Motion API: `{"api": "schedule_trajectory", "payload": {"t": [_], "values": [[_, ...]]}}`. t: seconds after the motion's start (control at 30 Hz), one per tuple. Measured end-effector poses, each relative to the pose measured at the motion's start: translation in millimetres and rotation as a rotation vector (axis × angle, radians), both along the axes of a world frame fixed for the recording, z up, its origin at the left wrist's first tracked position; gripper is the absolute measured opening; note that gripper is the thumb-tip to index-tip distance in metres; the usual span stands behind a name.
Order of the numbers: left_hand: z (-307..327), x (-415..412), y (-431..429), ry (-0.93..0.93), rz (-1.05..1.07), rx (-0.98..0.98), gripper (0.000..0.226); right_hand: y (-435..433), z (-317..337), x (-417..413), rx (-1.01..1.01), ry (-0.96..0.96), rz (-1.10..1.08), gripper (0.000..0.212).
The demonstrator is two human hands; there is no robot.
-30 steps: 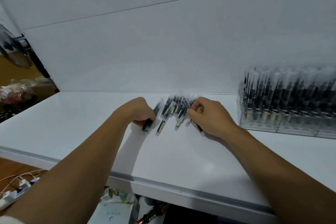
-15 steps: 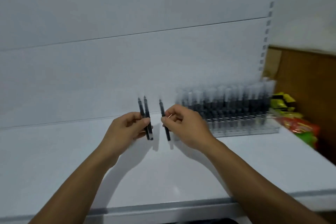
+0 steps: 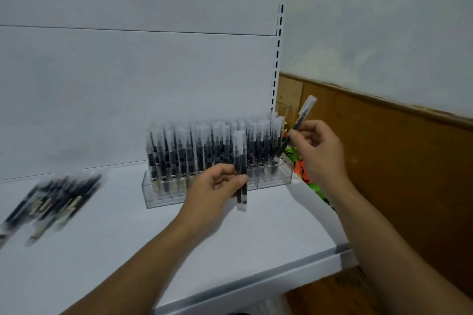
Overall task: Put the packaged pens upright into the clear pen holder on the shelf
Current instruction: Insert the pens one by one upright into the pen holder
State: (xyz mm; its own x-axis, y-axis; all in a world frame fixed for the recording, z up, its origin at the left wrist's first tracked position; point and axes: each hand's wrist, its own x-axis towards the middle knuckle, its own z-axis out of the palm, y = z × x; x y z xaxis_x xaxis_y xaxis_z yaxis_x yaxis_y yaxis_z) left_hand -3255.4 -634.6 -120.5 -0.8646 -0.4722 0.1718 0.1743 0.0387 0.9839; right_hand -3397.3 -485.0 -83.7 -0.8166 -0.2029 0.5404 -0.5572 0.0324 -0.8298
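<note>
The insertion step is judged to be in hand. A single packaged pen (image 3: pixel 304 112) is pinched in the right grip (image 3: pixel 318 151) and held tilted, with its lower end brought down at the right end of the clear pen holder (image 3: pixel 158 198). The holder is set on the shelf (image 3: pixel 179 250) near the back panel and is crowded with upright pens. Whether the tilted pen's tip is already seated in a slot cannot be told. Two more packaged pens (image 3: pixel 240 161) are clamped upright in the left grip (image 3: pixel 217 188), just in front of the holder. A blurred heap of loose pens (image 3: pixel 51 199) is seen lying flat on the shelf, well to the left. For the next move, a free slot must be found at the right end, and the tilted pen must be straightened and lowered without its neighbours being knocked.
</note>
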Motion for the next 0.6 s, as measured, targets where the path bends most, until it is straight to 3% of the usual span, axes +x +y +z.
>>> {"api": "schedule_trajectory", "payload": {"t": [0.13,0.43,0.6], "values": [[-10.5,-1.1,-8.4,0.017,-0.02,0.072,0.032,3.2,-0.8,-24.0,0.085,0.046,-0.109,0.009],[-12.3,-0.6,-10.7,0.035,-0.016,0.054,0.014,-5.3,5.5,-38.4,0.33,0.088,-0.103,0.008],[-10.9,0.9,-9.0,0.066,-0.008,0.08,0.008,-3.7,5.3,-40.4,0.617,0.127,-0.101,0.011]]}}
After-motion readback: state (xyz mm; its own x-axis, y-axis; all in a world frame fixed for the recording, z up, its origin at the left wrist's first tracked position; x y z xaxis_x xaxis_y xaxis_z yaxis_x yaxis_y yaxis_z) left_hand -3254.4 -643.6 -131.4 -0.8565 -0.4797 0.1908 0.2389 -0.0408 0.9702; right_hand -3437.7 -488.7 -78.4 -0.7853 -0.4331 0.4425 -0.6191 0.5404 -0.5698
